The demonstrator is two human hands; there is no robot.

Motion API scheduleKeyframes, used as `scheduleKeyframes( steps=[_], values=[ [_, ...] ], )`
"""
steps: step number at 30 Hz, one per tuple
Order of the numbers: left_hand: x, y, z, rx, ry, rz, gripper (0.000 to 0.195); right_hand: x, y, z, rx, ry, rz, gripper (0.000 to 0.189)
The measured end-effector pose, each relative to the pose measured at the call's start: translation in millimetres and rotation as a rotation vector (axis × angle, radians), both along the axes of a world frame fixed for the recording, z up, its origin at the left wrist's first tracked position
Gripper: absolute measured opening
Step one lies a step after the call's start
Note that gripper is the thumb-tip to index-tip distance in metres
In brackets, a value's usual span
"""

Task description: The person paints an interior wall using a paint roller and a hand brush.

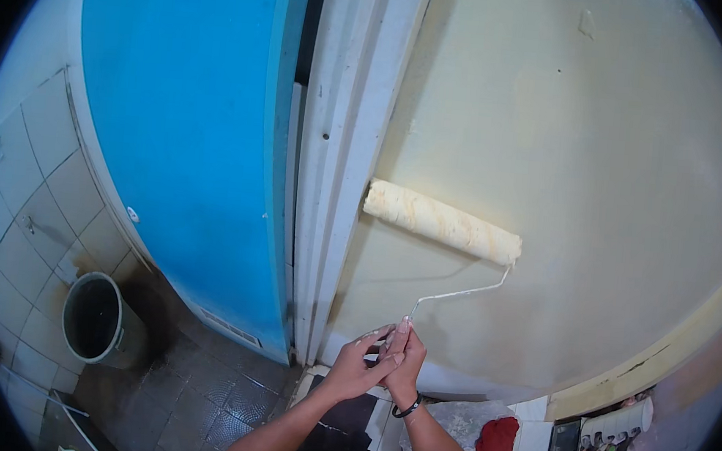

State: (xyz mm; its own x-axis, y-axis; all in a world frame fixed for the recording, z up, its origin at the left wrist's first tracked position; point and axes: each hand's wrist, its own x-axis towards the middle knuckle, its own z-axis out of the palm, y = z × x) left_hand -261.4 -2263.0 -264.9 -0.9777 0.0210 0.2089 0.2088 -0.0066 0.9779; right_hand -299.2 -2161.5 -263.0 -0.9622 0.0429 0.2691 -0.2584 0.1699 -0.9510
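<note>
Both my hands are together around the handle of a paint roller, low in front of the wall. The wide, cream-coated roller lies against the pale wall, its left end at the white door frame. From its right end a bent wire arm runs down to my hands. My left hand overlaps my right hand at the handle, which the fingers mostly hide. Paint spots mark the fingers, and a black band is on my right wrist.
A blue door stands at the left, beside a tiled wall and a water-filled bucket on a dark wet floor. Below the wall at the right lie plastic sheeting, a red cloth and a container of small items.
</note>
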Motion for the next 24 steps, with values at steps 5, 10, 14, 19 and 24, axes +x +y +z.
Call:
scheduleKeyframes(
  steps=[5, 10, 14, 19, 24],
  values=[
    [17, 2, -13, 0.049, -0.096, 0.009, 0.056, 15, 4, -33, -0.015, -0.063, 0.001, 0.037],
    [27, 3, -40, 0.046, -0.193, -0.006, 0.056, 26, 6, -61, -0.005, -0.108, 0.003, 0.038],
    [36, 4, -59, 0.088, -0.248, -0.015, 0.057, 36, 6, -82, 0.112, -0.083, -0.056, 0.039],
    [46, 2, -79, 0.087, -0.344, -0.062, 0.056, 50, 5, -99, 0.079, -0.204, -0.039, 0.039],
    [52, 4, -93, 0.049, -0.356, -0.057, 0.055, 57, 8, -115, 0.094, -0.288, -0.028, 0.041]
  ],
)
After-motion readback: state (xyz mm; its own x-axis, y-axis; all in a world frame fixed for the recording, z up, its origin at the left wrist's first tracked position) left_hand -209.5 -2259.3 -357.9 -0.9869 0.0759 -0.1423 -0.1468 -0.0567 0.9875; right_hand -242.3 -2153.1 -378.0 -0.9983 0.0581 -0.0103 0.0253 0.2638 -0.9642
